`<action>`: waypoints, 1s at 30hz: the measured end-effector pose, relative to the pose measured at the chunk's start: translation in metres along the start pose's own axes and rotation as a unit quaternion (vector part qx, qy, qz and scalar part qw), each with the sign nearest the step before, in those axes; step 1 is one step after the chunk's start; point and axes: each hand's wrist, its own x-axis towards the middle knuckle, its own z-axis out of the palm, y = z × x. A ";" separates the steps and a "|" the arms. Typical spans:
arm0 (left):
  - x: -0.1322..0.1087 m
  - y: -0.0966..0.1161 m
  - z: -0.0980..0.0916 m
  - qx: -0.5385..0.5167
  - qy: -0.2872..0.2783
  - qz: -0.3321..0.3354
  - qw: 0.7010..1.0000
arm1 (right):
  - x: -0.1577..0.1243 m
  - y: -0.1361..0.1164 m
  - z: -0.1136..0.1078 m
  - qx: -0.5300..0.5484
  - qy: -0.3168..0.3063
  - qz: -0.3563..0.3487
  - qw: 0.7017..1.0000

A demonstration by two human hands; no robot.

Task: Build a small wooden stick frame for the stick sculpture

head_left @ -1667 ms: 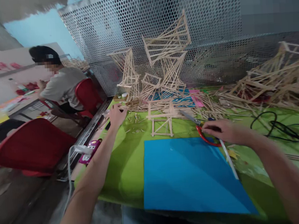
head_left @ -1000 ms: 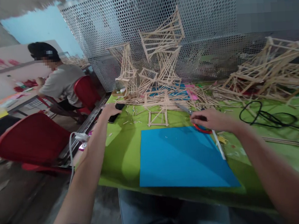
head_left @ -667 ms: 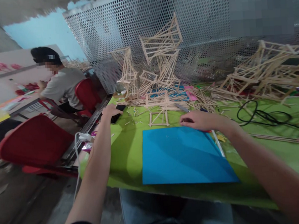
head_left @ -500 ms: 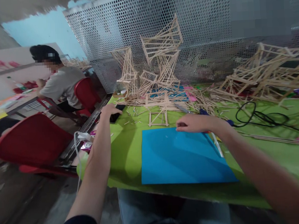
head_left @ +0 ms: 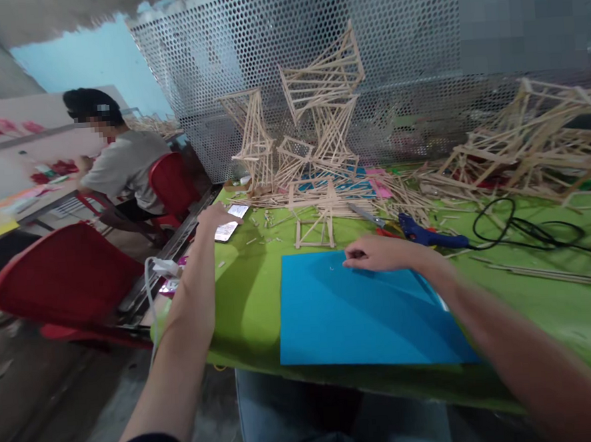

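My left hand (head_left: 215, 217) reaches over the table's left edge, fingers stretched out and touching a phone (head_left: 227, 234) whose screen is lit. My right hand (head_left: 375, 252) is closed, its fingers curled over the far part of a blue sheet (head_left: 361, 317). Anything inside those fingers is hidden. Beyond the sheet lies a small square frame of wooden sticks (head_left: 315, 234). A blue glue gun (head_left: 429, 234) and scissors (head_left: 368, 214) lie just past my right hand.
Stick towers (head_left: 321, 106) stand before a perforated metal screen (head_left: 405, 54); a tangled stick structure (head_left: 526, 143) is at right. A black cable (head_left: 541, 232) coils on the green table. A white charger (head_left: 165, 267) sits at the left edge. A person (head_left: 126, 164) sits beyond a red chair (head_left: 63, 282).
The phone's screen has gone from dark to lit under my left hand. My right hand has shifted slightly left and down over the blue sheet, leaving more of the glue gun in view.
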 end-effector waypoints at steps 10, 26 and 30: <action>-0.002 0.010 -0.002 -0.016 -0.008 -0.014 1.000 | 0.001 -0.002 0.003 0.002 -0.015 0.007 1.000; -0.007 0.014 -0.005 -0.023 -0.019 -0.023 0.999 | 0.000 0.007 0.001 0.025 -0.028 -0.006 0.999; -0.006 0.014 -0.005 -0.017 -0.019 -0.025 0.999 | 0.001 0.009 0.002 0.028 -0.029 -0.010 0.999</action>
